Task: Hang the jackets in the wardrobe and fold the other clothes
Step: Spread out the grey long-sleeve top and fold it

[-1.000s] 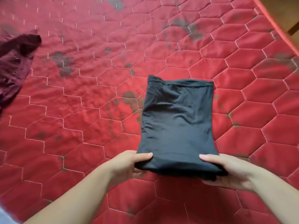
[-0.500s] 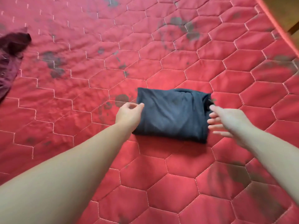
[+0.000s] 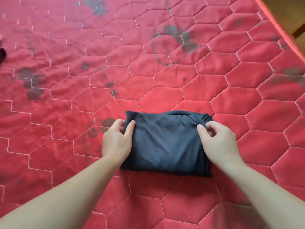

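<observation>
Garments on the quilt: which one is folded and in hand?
The black garment, a folded bundle gripped by left hand and right hand. The maroon garment lies untouched at far left.

Both forearms are bare to the frame's edge, without sleeves; the left hand (image 3: 116,142) and right hand (image 3: 217,142) carry no rings, watch or gloves.

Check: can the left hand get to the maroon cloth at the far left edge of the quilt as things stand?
Probably not right away. The left hand grips the folded dark garment; the maroon cloth lies far off, mostly out of frame. Bare red quilt lies between, so nothing blocks it.
</observation>
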Demonstrator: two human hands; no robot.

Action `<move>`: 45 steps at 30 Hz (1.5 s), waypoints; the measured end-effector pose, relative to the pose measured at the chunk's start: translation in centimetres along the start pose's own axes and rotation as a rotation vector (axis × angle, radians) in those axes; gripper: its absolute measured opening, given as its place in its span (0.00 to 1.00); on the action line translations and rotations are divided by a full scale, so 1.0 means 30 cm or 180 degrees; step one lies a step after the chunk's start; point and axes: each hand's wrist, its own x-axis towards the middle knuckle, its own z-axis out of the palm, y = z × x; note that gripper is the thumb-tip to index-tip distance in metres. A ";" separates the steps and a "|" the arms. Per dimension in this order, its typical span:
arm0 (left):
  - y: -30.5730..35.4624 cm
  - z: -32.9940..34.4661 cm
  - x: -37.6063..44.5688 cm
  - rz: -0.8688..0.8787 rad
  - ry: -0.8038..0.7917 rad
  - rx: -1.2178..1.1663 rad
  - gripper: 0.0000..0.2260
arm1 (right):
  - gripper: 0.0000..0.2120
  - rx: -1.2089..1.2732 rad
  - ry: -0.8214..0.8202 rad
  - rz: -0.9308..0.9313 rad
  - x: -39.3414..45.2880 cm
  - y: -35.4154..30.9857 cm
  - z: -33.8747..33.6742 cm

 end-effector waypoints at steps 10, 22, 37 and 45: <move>0.023 0.068 -0.013 -0.0588 0.0125 -0.0327 0.16 | 0.11 0.0041 0.0162 0.0708 0.028 0.043 0.026; -0.021 0.017 -0.050 -0.1014 -0.0578 -0.0149 0.21 | 0.28 0.0285 -0.0362 0.1205 -0.065 -0.017 0.101; -0.055 -0.183 -0.273 -0.1452 -0.0745 -0.0919 0.27 | 0.22 0.0874 -0.0721 0.1715 -0.261 -0.083 -0.022; 0.311 -0.705 -0.383 -0.0754 -0.0151 -0.1525 0.26 | 0.25 0.0862 -0.0335 0.0698 -0.284 -0.628 -0.436</move>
